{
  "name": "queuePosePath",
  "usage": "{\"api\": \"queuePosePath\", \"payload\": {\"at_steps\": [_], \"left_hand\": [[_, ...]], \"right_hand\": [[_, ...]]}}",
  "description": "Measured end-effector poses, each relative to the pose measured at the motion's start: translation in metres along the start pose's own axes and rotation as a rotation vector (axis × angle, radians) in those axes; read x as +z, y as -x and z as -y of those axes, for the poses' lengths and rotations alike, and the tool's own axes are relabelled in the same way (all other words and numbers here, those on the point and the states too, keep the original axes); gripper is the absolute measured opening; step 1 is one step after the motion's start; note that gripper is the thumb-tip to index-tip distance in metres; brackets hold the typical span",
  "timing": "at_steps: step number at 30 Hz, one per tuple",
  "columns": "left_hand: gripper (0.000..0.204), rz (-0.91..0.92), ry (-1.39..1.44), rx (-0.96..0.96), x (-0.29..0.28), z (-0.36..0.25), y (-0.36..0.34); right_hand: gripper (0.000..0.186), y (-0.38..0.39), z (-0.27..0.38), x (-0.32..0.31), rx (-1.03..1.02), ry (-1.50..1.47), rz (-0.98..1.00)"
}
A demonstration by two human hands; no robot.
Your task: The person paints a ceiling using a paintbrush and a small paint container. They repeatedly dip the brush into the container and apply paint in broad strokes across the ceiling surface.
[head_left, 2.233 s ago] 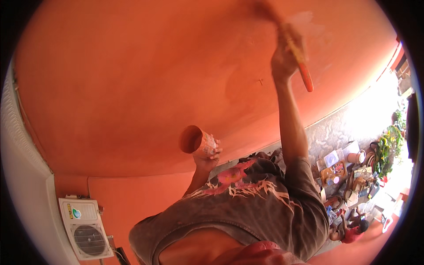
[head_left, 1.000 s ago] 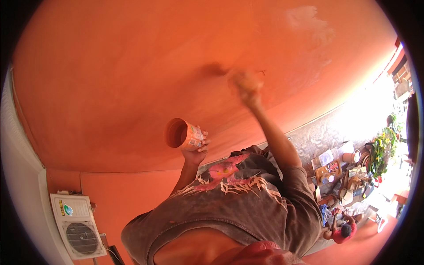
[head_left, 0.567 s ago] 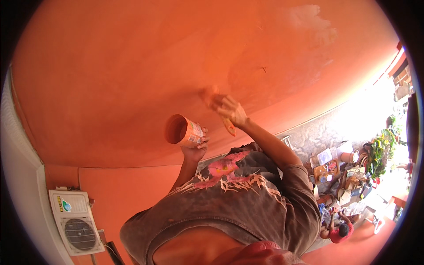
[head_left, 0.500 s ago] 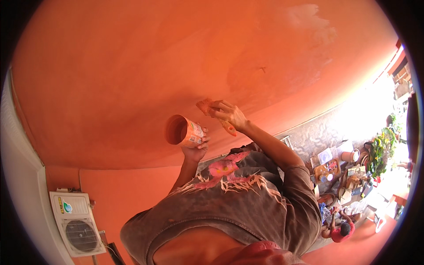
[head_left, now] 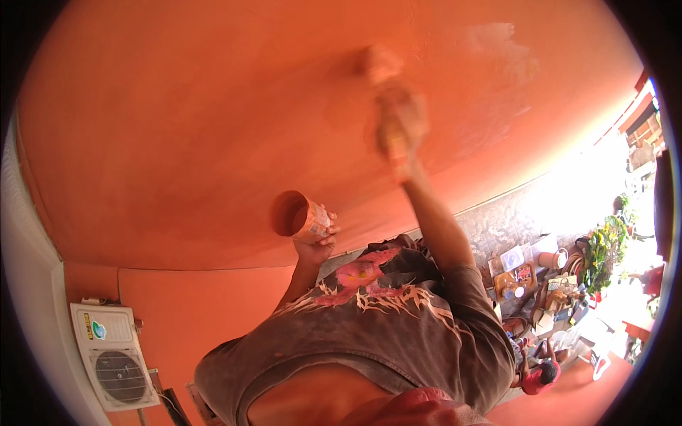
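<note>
My left hand point(head_left: 317, 248) is wrapped round a tub point(head_left: 313, 226) coated in orange paint, with a printed label on its side. The tub tilts so that its mouth faces left, and its inside looks dark. Above and to the right, my right hand point(head_left: 405, 113), smeared by motion, grips a paintbrush point(head_left: 384, 65). The brush's bristle end points up, at or close to the orange wall point(head_left: 213, 121); whether it touches I cannot tell. A paler, patchy area point(head_left: 501, 57) shows on that wall at the upper right.
At the lower left, an air-conditioner unit point(head_left: 115, 358) is fixed near the white wall edge. Off to the right lie cluttered boxes and containers point(head_left: 522, 277) and a green plant point(head_left: 604, 255). Another person point(head_left: 543, 375) is low at the lower right.
My right hand has swung up and slightly right with the paintbrush, away from the tub. The tub in my left hand has shifted only slightly.
</note>
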State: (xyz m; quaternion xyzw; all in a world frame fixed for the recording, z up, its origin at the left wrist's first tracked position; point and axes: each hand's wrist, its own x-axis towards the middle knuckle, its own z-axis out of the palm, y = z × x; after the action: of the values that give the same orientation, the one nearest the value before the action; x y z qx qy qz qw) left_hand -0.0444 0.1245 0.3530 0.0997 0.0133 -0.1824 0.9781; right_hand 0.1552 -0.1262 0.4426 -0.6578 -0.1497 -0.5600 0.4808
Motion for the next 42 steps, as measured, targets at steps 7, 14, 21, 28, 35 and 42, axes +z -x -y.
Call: {"api": "queuePosePath", "payload": {"at_steps": [7, 14, 21, 28, 35, 42], "left_hand": [[0.071, 0.003, -0.006, -0.017, -0.011, -0.005, -0.006], [0.073, 0.039, 0.028, 0.016, -0.024, -0.001, -0.010], [0.073, -0.017, 0.014, 0.021, -0.024, 0.000, -0.006], [0.077, 0.041, 0.029, 0.000, -0.029, -0.007, -0.006], [0.072, 0.006, 0.023, -0.084, -0.011, -0.005, -0.016], [0.068, 0.015, 0.021, -0.190, 0.007, -0.010, -0.021]], "right_hand": [[0.042, 0.005, 0.094, 0.040, -0.151, -0.320, 0.528], [0.029, -0.082, 0.000, -0.014, 0.230, -0.076, -0.440], [0.026, -0.008, 0.075, 0.027, 0.037, -0.232, 0.361], [0.028, -0.025, 0.079, 0.039, -0.279, -0.257, 0.284], [0.019, -0.149, -0.053, -0.071, 0.344, -0.252, -0.628], [0.024, -0.109, -0.039, -0.039, -0.137, 0.557, -0.127]]}}
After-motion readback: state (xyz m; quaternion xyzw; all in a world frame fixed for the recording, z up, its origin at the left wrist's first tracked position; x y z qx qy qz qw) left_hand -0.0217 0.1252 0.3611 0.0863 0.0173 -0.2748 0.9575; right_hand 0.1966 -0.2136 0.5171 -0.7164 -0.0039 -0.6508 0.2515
